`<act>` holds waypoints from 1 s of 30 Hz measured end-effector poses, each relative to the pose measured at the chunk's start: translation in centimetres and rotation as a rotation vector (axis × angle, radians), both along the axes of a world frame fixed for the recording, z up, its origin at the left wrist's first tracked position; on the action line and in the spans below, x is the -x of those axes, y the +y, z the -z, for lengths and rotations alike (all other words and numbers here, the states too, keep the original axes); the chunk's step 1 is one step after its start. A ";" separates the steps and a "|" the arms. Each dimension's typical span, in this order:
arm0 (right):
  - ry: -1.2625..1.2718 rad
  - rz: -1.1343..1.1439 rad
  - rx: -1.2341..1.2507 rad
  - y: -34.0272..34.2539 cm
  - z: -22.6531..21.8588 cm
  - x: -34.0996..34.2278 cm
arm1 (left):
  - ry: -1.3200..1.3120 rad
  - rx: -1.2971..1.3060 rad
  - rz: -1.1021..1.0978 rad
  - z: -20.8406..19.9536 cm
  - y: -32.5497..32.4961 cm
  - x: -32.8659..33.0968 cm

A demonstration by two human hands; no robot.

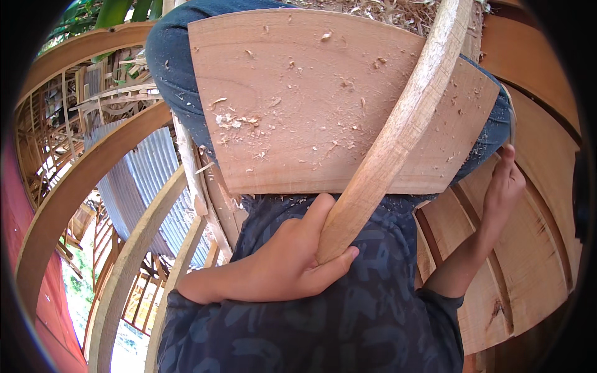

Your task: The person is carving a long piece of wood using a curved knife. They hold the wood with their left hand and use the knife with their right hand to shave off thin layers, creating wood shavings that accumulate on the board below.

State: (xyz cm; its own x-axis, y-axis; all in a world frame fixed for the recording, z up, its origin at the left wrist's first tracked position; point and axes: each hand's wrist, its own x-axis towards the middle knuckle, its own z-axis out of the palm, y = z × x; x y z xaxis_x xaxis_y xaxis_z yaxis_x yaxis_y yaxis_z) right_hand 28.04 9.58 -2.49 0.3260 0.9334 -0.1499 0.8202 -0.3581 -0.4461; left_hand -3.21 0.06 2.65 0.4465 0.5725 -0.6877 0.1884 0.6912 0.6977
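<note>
My left hand [292, 248] is wrapped round the lower end of a long, slightly curved wooden strip [404, 127] with rough-hewn faces. The strip slants up to the right across a wide, flat wooden board [305, 99]. That board lies over my lap, with shavings scattered on it. Off to the right, beside my knee, my right hand [505, 183] is closed at the lower end of a thin, curved, greyish edge [512, 115]. It looks like a narrow blade seen edge-on, though its kind is unclear. The strip's far end runs out of the top of the view.
Curved wooden ribs [134, 273] rise on my left, with gaps between them. Beyond them lie corrugated metal sheets [146, 186] and wood scraps. Curved planking [535, 236] with dark ribs closes in on the right. A heap of shavings [392, 12] lies ahead.
</note>
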 end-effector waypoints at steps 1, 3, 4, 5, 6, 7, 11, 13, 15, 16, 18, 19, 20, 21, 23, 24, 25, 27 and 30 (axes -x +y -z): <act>0.030 -0.017 0.064 -0.6 -0.5 0.2 | -0.016 0.041 -0.010 -0.1 0.0 0.0; 0.078 -0.043 0.189 -1.6 -1.8 0.9 | -0.058 0.120 -0.022 0.0 0.3 -0.1; 0.174 -0.206 0.197 -3.1 -1.2 2.2 | -0.116 0.125 -0.079 0.1 0.4 -0.4; 0.215 -0.247 0.218 -3.5 -1.5 3.5 | -0.174 0.132 -0.135 0.3 0.3 -0.7; 0.266 -0.295 0.245 -3.7 -1.6 4.7 | -0.222 0.144 -0.198 0.3 0.1 -0.8; 0.323 -0.293 0.247 -4.1 -1.8 5.7 | -0.203 0.145 -0.190 0.1 0.4 -0.6; 0.479 -0.407 0.225 -4.2 -2.7 8.9 | -0.080 0.137 -0.154 -0.6 0.9 -0.1; 0.464 -0.518 0.229 -4.3 -3.2 10.4 | -0.032 0.065 -0.137 -0.6 0.6 -0.4; 0.413 -0.623 0.258 -4.7 -3.5 11.6 | 0.006 -0.056 -0.120 -0.5 0.3 -0.7; 0.351 -0.643 0.258 -4.6 -3.5 11.4 | 0.027 -0.110 -0.113 -0.5 0.2 -0.9; 0.237 -0.685 0.258 -4.3 -3.3 11.3 | 0.088 -0.181 -0.099 -0.5 0.1 -0.9; 0.214 -0.700 0.194 -4.2 -3.0 11.2 | 0.108 -0.231 -0.089 -0.4 0.0 -0.9; 0.192 -0.713 0.130 -4.1 -2.6 11.1 | 0.129 -0.281 -0.079 -0.3 0.1 -1.0; 0.167 -0.722 0.067 -3.9 -2.2 10.9 | 0.132 -0.264 -0.064 -0.4 0.1 -0.9; 0.024 -0.295 0.172 -1.8 -0.4 8.3 | 0.126 -0.164 -0.038 -1.0 0.1 -0.5; 0.007 -0.207 0.180 -0.7 0.0 6.2 | 0.111 -0.079 -0.027 -1.3 0.0 -0.3; -0.004 -0.120 0.183 0.2 0.4 4.1 | 0.084 -0.088 -0.027 -1.3 0.0 0.0; 0.117 -0.133 0.107 -0.6 -0.6 1.8 | 0.028 -0.091 -0.022 -1.1 0.1 0.5; 0.202 -0.246 0.179 -2.8 -1.7 3.7 | -0.058 -0.095 -0.067 -0.5 0.3 0.6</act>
State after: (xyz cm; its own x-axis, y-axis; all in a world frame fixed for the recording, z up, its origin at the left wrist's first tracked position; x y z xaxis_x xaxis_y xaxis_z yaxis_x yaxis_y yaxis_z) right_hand 24.33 6.77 -0.76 0.0420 0.9333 -0.3566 0.7933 -0.2482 -0.5560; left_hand -3.84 0.33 3.18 0.4430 0.6634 -0.6030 0.1013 0.6313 0.7689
